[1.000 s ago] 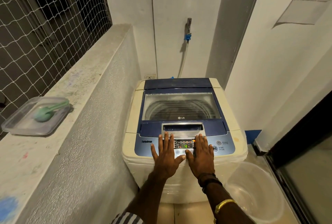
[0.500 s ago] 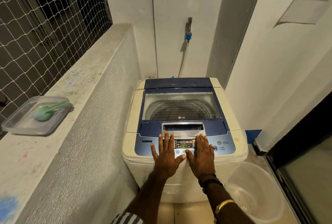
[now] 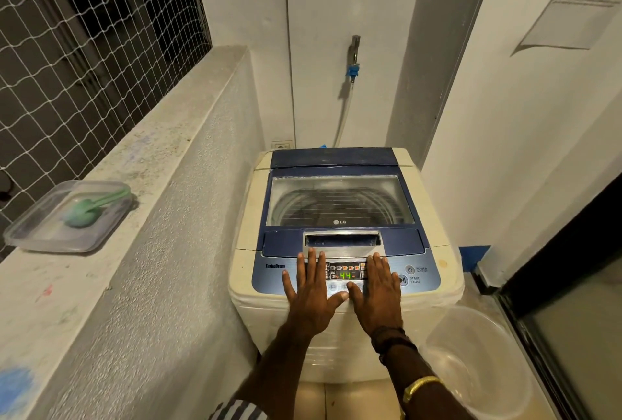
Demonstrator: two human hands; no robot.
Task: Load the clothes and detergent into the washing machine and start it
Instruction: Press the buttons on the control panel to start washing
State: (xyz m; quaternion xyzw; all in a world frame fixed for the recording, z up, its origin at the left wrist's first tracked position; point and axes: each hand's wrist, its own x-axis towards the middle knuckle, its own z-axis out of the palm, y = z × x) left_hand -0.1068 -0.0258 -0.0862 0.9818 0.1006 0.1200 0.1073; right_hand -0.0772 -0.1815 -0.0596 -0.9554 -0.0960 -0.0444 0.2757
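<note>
Lid (image 3: 340, 204) was shut, display (image 3: 345, 272) read 44; loading looked done, perhaps started. Left grip (image 3: 311, 298) and right grip (image 3: 380, 298) lay flat, fingers straight, holding nothing.

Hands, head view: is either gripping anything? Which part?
Nothing is held. Left hand and right hand rest flat on the control panel of the washing machine.

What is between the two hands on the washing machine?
In the head view, the lit display, reading a green 44, lies between the left hand and right hand.
</note>
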